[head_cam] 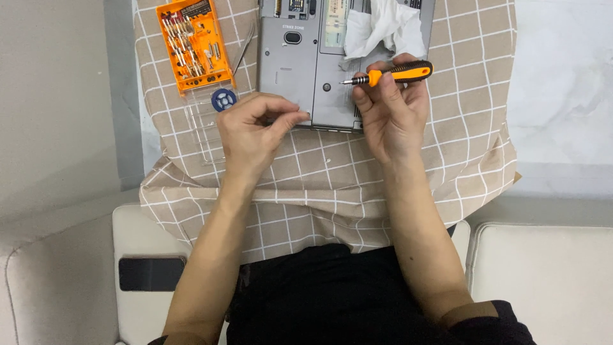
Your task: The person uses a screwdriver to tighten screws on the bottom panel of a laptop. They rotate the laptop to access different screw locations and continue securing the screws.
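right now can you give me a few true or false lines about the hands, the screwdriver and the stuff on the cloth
1. The right hand holds an orange and black screwdriver. True.
2. The orange bit case lies right of the grey device. False: it lies left of it.
3. The left hand grips the screwdriver. False: its fingertips are pinched near the device's lower edge.
4. A white tissue rests on the device. True.
5. The checked cloth is blue. False: beige with white lines.

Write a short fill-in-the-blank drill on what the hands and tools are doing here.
1. The right hand holds a screwdriver with an ____ handle.
2. The grey device lies on a ____ cloth.
3. The bit case sits nearest the ____ hand.

Missing words: orange; checked; left
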